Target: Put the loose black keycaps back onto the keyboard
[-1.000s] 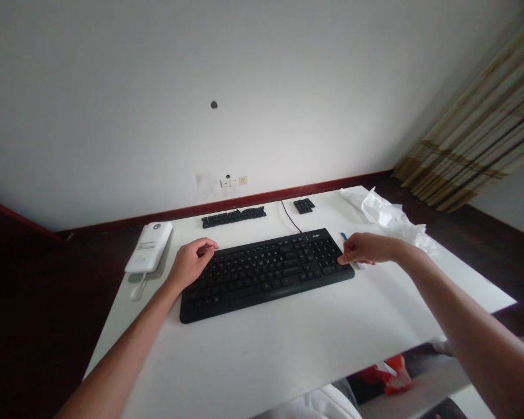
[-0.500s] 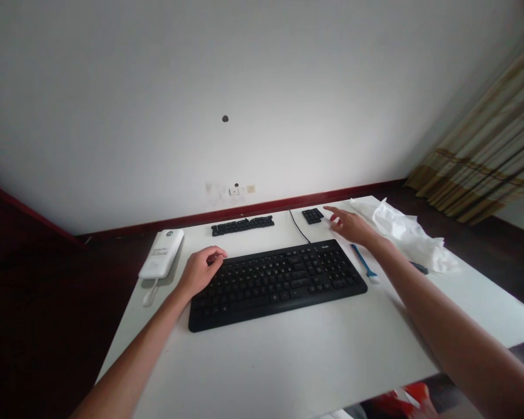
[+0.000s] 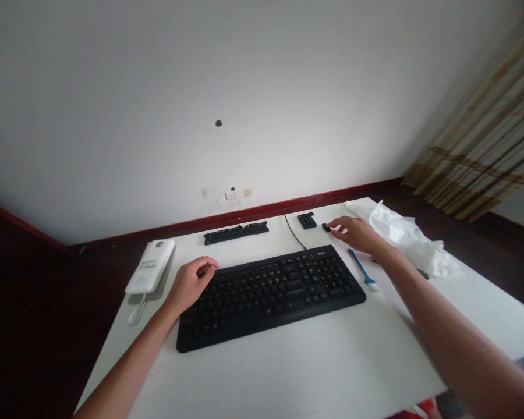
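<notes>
The right hand (image 3: 353,233) reaches to the far side of the white desk (image 3: 288,361), palm down, its fingertips closed on a small black keycap (image 3: 326,227) that sits on the desk surface; whether the piece is lifted or only pinched in place cannot be told. Just to the left of that hand lies a small block of black keycaps (image 3: 307,220), close to the pinched one but apart from it. Nearer the person than the hand, and just below its wrist, a blue-handled brush (image 3: 360,268) lies on the desk beside the right end of the black keyboard (image 3: 271,294). To the right of the hand, crumpled white plastic wrap (image 3: 402,235) spreads along the desk's far corner. The left hand (image 3: 190,283) rests loosely curled on the keyboard's upper left corner, fingers bent inward and holding nothing that shows. Beyond that hand a long strip of black keycaps (image 3: 236,233) lies near the desk's back edge, and to its left a white power bank (image 3: 151,265) sits at the desk's edge. The keyboard cable (image 3: 293,231) runs from the keyboard toward the back edge, between the strip and the small block.
</notes>
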Tool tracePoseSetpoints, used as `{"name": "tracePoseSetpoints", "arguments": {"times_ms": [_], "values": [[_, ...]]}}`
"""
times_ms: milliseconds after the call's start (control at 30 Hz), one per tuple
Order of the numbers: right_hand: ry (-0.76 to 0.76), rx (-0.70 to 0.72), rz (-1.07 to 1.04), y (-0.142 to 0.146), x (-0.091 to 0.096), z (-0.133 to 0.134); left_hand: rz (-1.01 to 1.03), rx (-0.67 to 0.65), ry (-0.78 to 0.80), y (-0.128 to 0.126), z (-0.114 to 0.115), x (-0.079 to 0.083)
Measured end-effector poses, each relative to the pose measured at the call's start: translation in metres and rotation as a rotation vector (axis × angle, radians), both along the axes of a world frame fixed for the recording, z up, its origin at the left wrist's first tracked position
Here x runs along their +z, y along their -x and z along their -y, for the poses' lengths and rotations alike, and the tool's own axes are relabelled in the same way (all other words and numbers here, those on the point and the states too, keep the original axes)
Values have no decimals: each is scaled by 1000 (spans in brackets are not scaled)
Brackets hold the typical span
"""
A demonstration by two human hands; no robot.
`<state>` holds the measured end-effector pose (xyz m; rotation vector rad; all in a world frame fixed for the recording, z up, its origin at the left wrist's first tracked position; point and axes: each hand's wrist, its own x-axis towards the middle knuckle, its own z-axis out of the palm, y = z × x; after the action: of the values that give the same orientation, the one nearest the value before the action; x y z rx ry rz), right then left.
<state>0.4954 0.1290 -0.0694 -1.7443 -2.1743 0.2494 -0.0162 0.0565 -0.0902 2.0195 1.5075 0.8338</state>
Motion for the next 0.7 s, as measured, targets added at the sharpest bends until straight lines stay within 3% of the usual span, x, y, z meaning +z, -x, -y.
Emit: {"name": "tracePoseSetpoints", "arguments": {"times_ms": [233, 500, 600, 700], "values": [[-59, -84, -53, -1, 11, 9, -20, 6, 0, 1, -1, -1], [173, -23, -22, 2, 12, 9, -26, 17, 17, 3, -2, -3], [268, 27, -163, -1, 19, 11, -31, 14, 12, 3, -1, -3], [485, 153, -353, -3, 29, 17, -29, 5, 13, 3, -1, -1]]}}
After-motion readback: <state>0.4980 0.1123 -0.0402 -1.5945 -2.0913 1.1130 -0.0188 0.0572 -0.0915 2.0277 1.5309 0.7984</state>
